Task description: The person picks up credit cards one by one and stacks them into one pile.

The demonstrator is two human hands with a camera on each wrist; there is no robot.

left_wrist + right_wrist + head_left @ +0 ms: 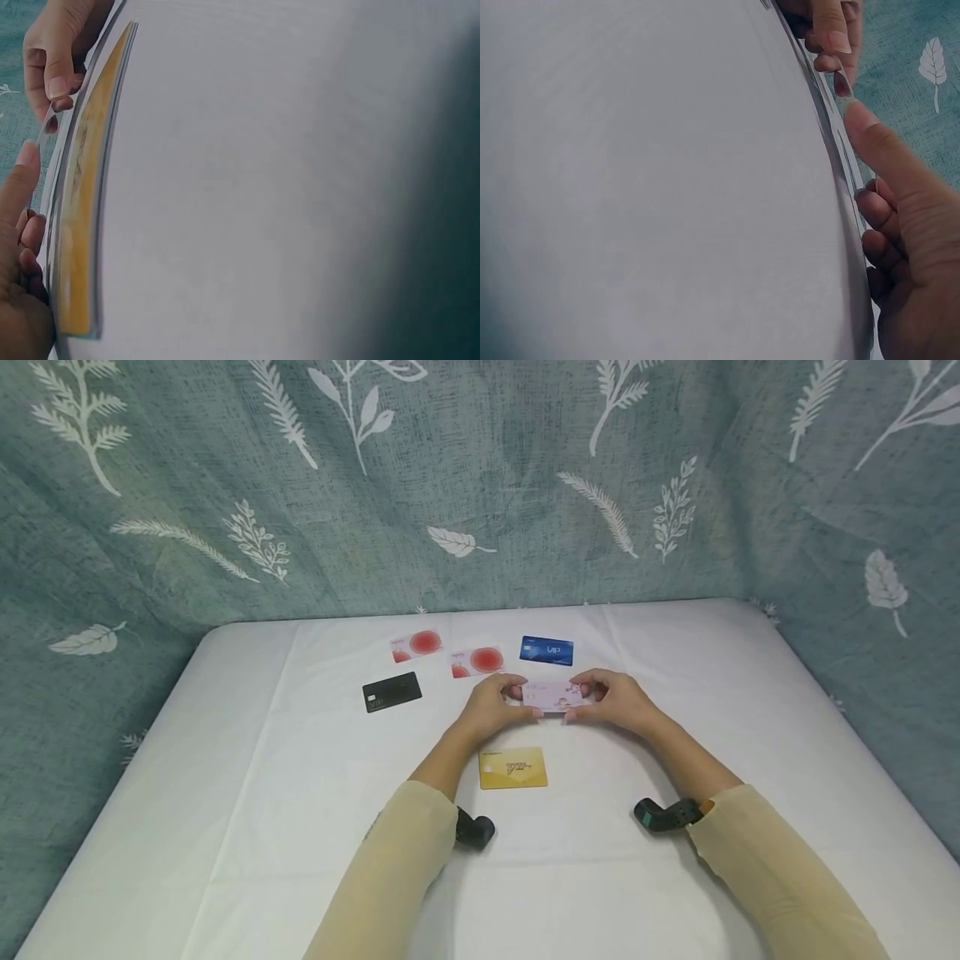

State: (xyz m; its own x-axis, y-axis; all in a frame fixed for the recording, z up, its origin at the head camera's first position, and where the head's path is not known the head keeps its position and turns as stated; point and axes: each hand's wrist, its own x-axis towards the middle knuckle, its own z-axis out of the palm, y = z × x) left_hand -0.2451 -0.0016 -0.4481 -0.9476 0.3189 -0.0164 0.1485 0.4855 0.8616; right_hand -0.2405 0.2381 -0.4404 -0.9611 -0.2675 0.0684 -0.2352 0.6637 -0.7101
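A pale pink card (552, 696) with a small printed picture is pinched at its two short ends. My left hand (491, 706) grips its left end between thumb and curled fingers, and my right hand (618, 700) grips the right end the same way. In both wrist views the card shows only as a thin edge between the fingertips. Nearer to me, below the hands in the head view, a gold card (513, 768) lies flat on the white cloth. Just behind the pink card lies a blue VIP card (547, 651).
Two white cards with red circles (417, 646) (477, 662) lie towards the back, left of the blue one. A black VIP card (392, 692) lies to the left. White cloth (285, 827) covers the table; a green leaf-patterned curtain (495, 485) hangs behind it.
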